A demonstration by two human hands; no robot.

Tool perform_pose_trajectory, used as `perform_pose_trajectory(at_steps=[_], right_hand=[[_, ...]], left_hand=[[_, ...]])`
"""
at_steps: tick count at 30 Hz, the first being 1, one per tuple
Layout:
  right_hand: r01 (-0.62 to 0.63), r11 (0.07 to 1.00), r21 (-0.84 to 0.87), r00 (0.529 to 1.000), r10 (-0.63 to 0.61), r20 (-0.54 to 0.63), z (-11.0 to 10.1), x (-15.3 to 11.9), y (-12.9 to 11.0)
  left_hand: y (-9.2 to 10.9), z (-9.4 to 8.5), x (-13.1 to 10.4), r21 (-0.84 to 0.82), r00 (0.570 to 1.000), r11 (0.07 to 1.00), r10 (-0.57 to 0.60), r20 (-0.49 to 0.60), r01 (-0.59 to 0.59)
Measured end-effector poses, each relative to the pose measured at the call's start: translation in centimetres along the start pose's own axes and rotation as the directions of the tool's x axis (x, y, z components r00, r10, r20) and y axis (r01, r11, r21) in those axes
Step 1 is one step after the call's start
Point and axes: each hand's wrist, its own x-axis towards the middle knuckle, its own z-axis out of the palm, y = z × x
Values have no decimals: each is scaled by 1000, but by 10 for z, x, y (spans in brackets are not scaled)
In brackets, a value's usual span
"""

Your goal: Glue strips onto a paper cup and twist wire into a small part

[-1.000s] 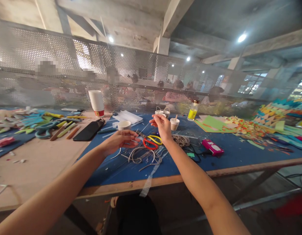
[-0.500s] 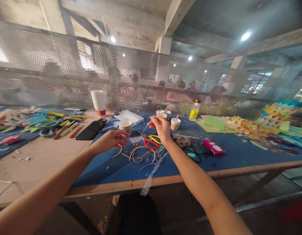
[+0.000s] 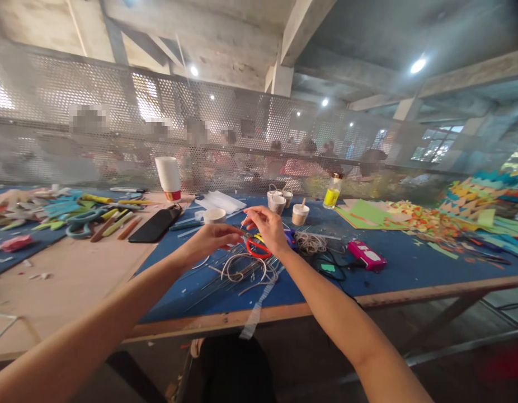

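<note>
My left hand [image 3: 212, 242] and my right hand [image 3: 265, 226] meet above the blue mat, fingertips nearly touching. The fingers of both are pinched together; a thin, pale wire seems to run between them, too small to make out well. Under and behind the hands lie red-handled scissors [image 3: 258, 248] and a bit of yellow handle. Coils of pale cord [image 3: 234, 267] and thin wires spread just below. A white paper cup [image 3: 215, 215] stands behind my left hand. To the right of my right hand is a bundle of twine [image 3: 311, 242].
A black phone [image 3: 155, 225], stacked cups [image 3: 168, 178] and tools are on the left. Small cups [image 3: 300, 214], a yellow-labelled bottle [image 3: 333, 192], a magenta device [image 3: 367, 255] and green paper [image 3: 368, 214] are on the right. A perforated screen [image 3: 234, 129] stands behind.
My left hand has moved right and my right hand slightly left and down, so they have come together. Something blue now shows beside my right hand.
</note>
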Motion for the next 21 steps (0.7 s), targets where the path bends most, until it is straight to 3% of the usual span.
perform_pose_trajectory(at_steps=[4, 7, 9, 11, 15, 18, 21], right_hand=[[61, 993, -97, 998, -59, 22, -1, 0, 4], [198, 921, -334, 979, -205, 15, -4, 0, 4], [325, 771, -547, 937, -343, 73, -5, -1, 1], [446, 572, -689, 880, -420, 220, -4, -3, -2], [588, 248, -770, 791, -378, 481, 2, -10, -8], [599, 113, -793, 780, -305, 546, 6, -14, -11], [597, 49, -801, 786, -238, 571, 6, -14, -11]], left_hand=[[-6, 6, 7, 11, 1000, 1000, -1, 16, 1], [-13, 1, 10, 106, 998, 994, 41, -55, -35], [-17, -2, 9, 223, 990, 973, 87, -109, -61], [-19, -5, 8, 365, 980, 928, 134, -144, -74], [-18, -3, 6, 569, 965, 818, 207, -163, -80], [-18, -1, 5, 572, 966, 817, 200, -164, -72], [-19, -1, 7, 478, 980, 876, 145, -139, -62]])
